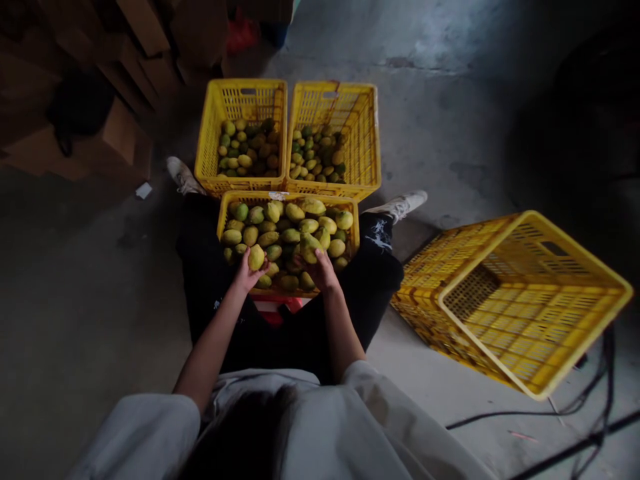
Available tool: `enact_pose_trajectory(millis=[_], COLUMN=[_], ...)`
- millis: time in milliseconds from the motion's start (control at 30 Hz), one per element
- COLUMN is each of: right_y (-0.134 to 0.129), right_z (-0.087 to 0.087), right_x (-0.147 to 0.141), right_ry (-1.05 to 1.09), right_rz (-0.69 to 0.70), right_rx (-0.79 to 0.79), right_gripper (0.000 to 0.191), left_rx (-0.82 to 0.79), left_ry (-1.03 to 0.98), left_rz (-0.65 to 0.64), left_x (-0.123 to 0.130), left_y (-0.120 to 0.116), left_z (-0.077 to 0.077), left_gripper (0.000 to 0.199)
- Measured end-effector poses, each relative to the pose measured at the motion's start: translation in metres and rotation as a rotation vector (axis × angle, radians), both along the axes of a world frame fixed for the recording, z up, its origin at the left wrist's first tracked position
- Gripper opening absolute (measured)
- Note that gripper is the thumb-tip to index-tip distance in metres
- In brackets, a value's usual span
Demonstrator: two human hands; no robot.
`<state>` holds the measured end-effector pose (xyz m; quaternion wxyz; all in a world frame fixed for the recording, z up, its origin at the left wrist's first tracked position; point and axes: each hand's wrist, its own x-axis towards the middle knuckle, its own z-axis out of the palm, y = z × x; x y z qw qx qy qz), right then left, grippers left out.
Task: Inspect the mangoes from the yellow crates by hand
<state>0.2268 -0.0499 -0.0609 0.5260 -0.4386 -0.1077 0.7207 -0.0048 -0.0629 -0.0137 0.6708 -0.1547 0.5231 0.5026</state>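
Note:
A yellow crate (354, 230) full of yellow-green fruits stands between my knees. Over its near left part, my left hand (246, 272) is closed on a yellow fruit (257, 257). My right hand (324, 272) grips a larger green-yellow fruit (310, 247) above the crate's right half. Some fingers of both hands are hidden by the fruits. Just beyond stand two more yellow crates, one at the left (201, 133) and one at the right (377, 137), each partly filled with smaller green and yellow fruits.
Stacked yellow crates (425, 300) lie tilted on the floor at the right, the top one's inside showing no fruit. Black cables (520, 413) run near them. Cardboard boxes (120, 133) are piled at the upper left, with a black bag (83, 103) on them. My shoes flank the far crates.

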Motion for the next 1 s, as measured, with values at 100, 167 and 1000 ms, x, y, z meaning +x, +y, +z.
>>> enact_pose_trajectory(millis=[100,167,1000], right_y=[0.0,-0.001,-0.003], right_z=[0.006,0.01,0.021], right_x=[0.001,0.002,-0.003], right_ry=[0.009,0.021,0.249], right_rz=[-0.013,0.003,0.028], right_rx=[0.024,0.037,0.026], right_gripper=[0.057,0.058,0.034], left_rx=[-0.019,-0.006,0.077], left_ry=[-0.039,-0.055,-0.122], left_rz=[0.051,0.081,0.053], left_x=[0.0,-0.001,-0.004], left_y=[0.001,0.001,-0.001], left_z=[0.005,0.009,0.011], left_gripper=[0.03,0.032,0.043])
